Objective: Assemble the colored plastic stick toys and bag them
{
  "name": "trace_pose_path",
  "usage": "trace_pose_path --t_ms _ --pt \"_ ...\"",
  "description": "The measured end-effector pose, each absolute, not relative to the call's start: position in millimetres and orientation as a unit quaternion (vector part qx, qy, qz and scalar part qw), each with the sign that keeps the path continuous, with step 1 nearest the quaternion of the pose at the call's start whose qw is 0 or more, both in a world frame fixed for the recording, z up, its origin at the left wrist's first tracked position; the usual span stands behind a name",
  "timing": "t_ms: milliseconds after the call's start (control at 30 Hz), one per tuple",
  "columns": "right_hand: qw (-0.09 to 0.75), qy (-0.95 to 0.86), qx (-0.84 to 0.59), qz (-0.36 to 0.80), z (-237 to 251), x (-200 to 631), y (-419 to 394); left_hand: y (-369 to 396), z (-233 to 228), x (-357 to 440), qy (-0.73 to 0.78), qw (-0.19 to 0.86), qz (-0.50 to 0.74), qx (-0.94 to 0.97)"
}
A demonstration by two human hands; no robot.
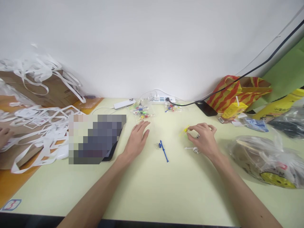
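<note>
My left hand [136,141] rests on the pale table with its fingers stretched out and holds nothing. Its fingertips lie just in front of a clear packet of small coloured parts [142,116]. Thumb and forefinger of my right hand [203,139] pinch a small yellow plastic piece [186,130], blurred and partly hidden. Below that hand lies a white arrow-like piece [189,148] beside a small clear round part [195,150]. Between my hands is a long blue plastic stick [164,152], with a small clear piece [157,145] at its upper end.
A tablet [111,152], partly pixelated, lies left, beside heaped white straps [42,133]. Behind are a power strip [159,99] and another parts packet [173,107]. Rightward are a phone [206,108], a yellow drink carton [234,110] and a plastic bag [268,164]. Another person's hand [4,136] shows far left.
</note>
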State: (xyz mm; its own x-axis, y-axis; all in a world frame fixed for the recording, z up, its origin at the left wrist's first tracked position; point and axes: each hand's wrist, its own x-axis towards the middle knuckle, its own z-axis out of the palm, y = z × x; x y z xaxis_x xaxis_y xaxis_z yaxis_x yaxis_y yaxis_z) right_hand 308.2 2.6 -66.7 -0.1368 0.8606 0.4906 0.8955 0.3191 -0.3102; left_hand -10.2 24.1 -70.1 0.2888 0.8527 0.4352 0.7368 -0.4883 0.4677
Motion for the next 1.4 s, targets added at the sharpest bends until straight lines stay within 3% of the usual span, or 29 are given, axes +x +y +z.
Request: trace_pose_path --t_ms 167,500,900,1200,1400 --pt "0.371 -0.781 -0.5 -0.051 -54 299 -5 6 -55 3 0.429 0.093 0.401 0.804" --pt "0.405 -0.84 -0.36 -0.016 -47 253 -34 -16 -54 28 0.296 0.144 0.37 0.869" --pt "0.435 -0.835 -0.336 0.018 -55 240 -38 -12 -62 27 0.284 0.098 0.436 0.848" --pt "0.467 -0.773 -0.384 0.193 -59 236 -39 -12 -59 26 0.299 0.124 0.448 0.833" --pt "0.442 -0.623 -0.388 0.515 -57 230 -39 -14 -58 28 0.303 0.165 0.469 0.813"
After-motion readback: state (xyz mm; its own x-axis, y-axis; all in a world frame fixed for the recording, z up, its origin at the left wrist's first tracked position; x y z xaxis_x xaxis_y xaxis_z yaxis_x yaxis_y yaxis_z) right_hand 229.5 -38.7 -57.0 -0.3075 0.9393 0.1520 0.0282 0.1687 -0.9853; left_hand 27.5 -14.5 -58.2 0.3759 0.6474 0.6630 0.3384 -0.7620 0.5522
